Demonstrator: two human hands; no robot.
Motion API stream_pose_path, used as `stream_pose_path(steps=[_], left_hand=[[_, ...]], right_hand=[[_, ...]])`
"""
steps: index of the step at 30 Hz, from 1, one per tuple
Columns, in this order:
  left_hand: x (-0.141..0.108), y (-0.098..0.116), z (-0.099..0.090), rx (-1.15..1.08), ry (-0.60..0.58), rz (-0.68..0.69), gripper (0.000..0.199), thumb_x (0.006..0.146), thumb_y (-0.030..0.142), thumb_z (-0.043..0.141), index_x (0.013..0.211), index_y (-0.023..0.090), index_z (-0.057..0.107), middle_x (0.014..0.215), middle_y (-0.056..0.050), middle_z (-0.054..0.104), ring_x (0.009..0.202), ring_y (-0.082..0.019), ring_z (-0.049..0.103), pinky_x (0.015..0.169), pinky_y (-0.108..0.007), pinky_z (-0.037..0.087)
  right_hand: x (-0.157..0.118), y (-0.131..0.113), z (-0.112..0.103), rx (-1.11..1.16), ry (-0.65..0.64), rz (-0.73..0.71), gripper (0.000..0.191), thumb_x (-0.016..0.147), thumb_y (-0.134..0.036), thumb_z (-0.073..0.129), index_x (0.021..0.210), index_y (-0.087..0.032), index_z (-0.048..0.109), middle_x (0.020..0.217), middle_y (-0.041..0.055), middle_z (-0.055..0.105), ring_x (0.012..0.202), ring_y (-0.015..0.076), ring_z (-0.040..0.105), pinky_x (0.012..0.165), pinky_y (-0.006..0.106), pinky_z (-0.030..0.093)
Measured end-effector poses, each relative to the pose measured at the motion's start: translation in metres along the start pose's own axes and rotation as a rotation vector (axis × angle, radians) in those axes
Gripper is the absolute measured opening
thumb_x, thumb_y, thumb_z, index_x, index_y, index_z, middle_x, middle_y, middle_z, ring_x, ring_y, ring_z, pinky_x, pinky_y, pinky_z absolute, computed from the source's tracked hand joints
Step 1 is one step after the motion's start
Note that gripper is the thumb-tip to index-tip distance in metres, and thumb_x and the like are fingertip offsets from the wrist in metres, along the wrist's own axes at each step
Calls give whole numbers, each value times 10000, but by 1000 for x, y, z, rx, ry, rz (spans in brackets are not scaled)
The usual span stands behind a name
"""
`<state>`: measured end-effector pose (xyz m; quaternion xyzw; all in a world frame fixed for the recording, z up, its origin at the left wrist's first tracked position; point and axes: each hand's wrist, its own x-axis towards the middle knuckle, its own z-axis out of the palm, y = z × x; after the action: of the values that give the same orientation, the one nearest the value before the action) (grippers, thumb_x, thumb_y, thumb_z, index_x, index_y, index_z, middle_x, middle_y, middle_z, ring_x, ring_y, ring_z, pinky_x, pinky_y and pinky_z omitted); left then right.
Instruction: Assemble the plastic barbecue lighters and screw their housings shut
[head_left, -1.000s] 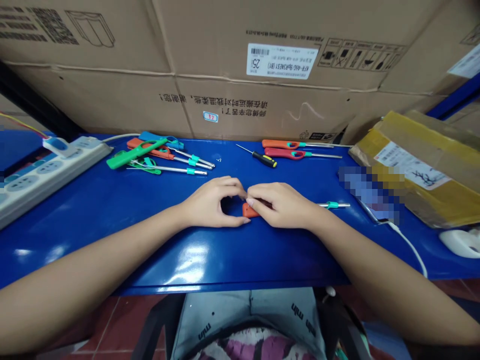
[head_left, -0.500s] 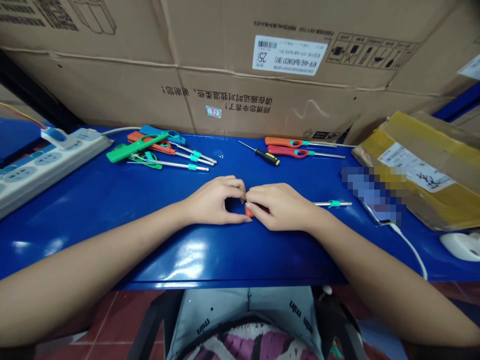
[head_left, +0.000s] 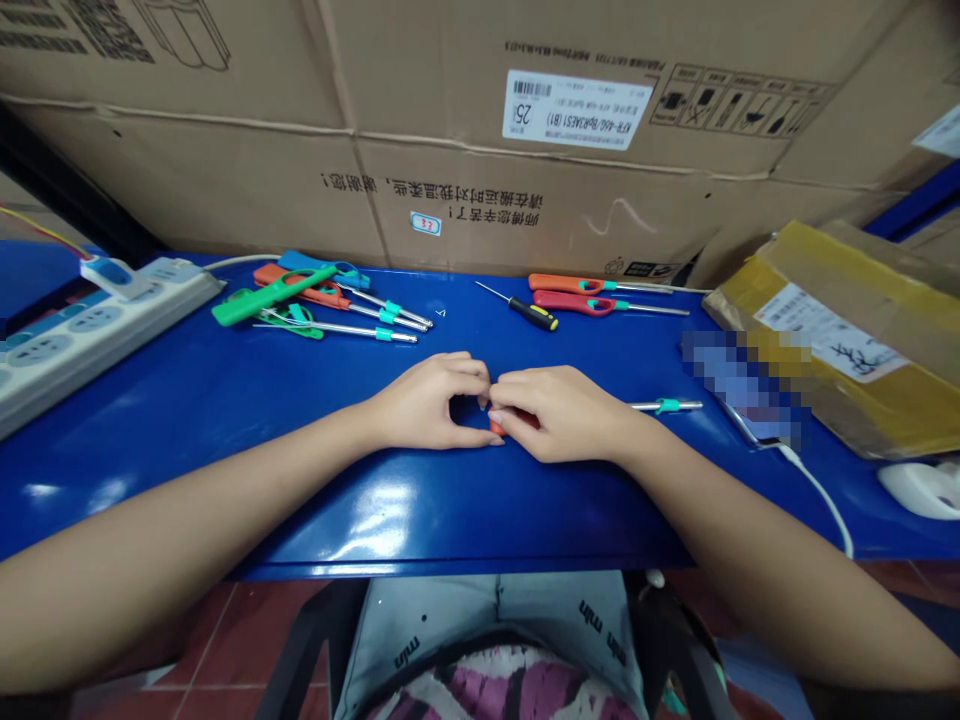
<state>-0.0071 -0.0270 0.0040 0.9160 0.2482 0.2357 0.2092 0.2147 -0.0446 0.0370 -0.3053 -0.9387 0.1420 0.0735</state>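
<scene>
An orange-handled lighter lies low over the blue table, mostly covered by my right hand. That hand is closed round its handle, and its metal tube with a teal clip sticks out to the right, past the wrist. My left hand is curved at the handle's left end, thumb and fingertips against it. Several lighters, among them a green one, are piled at the back left. An orange lighter and a red lighter lie at the back right, beside a black and yellow screwdriver.
A white power strip runs along the left of the blue table. A large cardboard box stands behind. On the right are a yellow-taped parcel, a blurred phone with a white cable and a white object.
My right fingers have shifted slightly on the orange handle, and a bit more orange shows under them. The left hand keeps nearly the same pose.
</scene>
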Motion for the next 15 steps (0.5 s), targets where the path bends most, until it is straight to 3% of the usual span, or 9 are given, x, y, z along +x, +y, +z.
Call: stream_pose_path(steps=[15], left_hand=[[0, 2, -1, 1, 4, 14, 199, 815, 338, 786, 869, 170, 695, 887, -38, 692, 841, -184, 615, 798, -303, 457]], right_hand=[[0, 4, 3, 22, 30, 14, 171, 921, -193, 510, 752, -197, 493, 793, 7, 617, 704, 135, 515, 602, 287, 245]])
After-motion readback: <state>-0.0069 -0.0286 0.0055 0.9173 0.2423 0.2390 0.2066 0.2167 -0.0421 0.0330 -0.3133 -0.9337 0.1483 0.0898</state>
